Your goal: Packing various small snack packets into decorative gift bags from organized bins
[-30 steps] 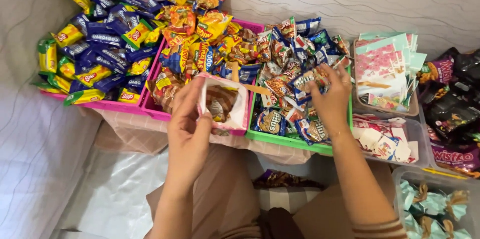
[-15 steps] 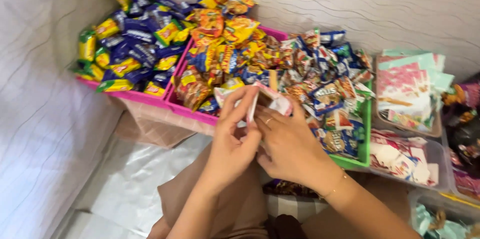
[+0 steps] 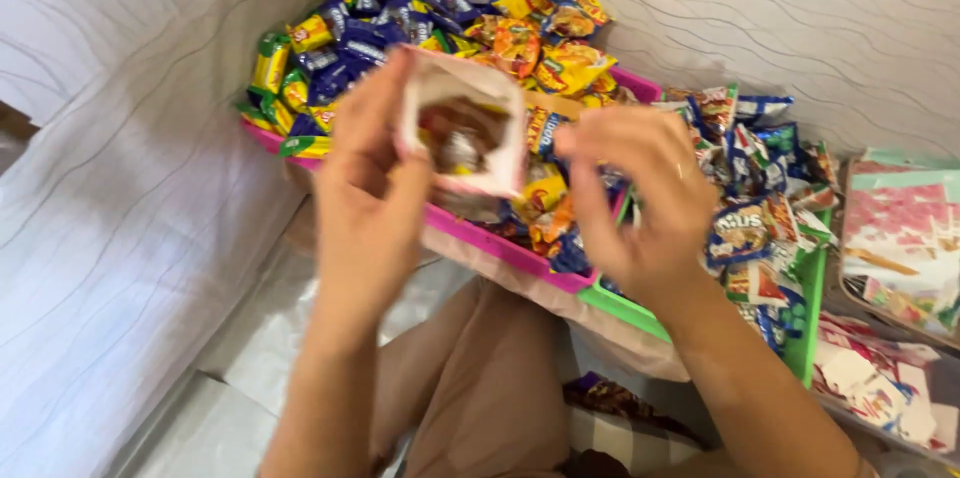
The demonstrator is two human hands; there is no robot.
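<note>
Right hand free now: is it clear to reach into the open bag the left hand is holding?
Probably yes. The right hand hovers empty beside the small bag, whose open mouth faces up toward the camera, held by the left hand. Nothing lies between them.

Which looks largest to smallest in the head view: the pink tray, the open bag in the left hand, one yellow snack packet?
1. Pink tray, clearly largest.
2. Open bag, though nearness to the camera enlarges it.
3. Yellow snack packet, smallest, but farther away.
</note>
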